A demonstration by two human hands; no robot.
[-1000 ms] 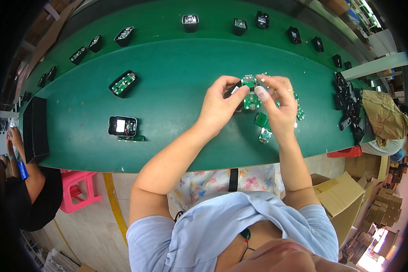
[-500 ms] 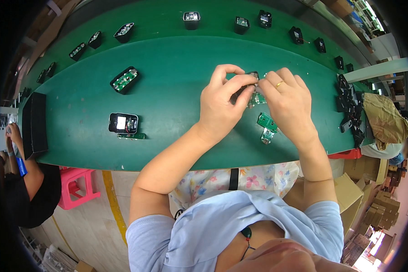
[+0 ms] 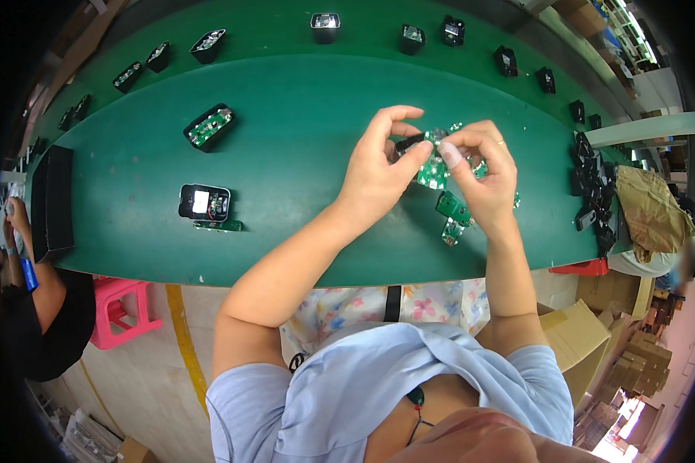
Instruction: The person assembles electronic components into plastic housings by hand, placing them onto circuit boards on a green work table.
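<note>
My left hand [image 3: 374,166] is closed around a small black plastic housing [image 3: 410,144], mostly hidden by the fingers. Its thumb presses near the upper edge of a green circuit board [image 3: 432,176] that hangs tilted at the housing. From the other side, my right hand [image 3: 488,166] pinches the top of that board between thumb and fingers. Whether the board is joined to the housing I cannot tell. Just below, loose green circuit boards [image 3: 452,207] lie on the table, and more green pieces show partly behind my right hand.
On the left of the green table [image 3: 301,139] lie a housing with a board [image 3: 210,128] and an open housing [image 3: 205,202] beside another board [image 3: 218,226]. Several housings line the far strip. Black parts [image 3: 587,181] and brown paper [image 3: 647,208] sit right; a co-worker's arm [image 3: 45,289] shows left.
My right hand has turned and drawn slightly aside, its thumb now in sight. More of the green board shows between my hands. The whole view has shifted a little.
</note>
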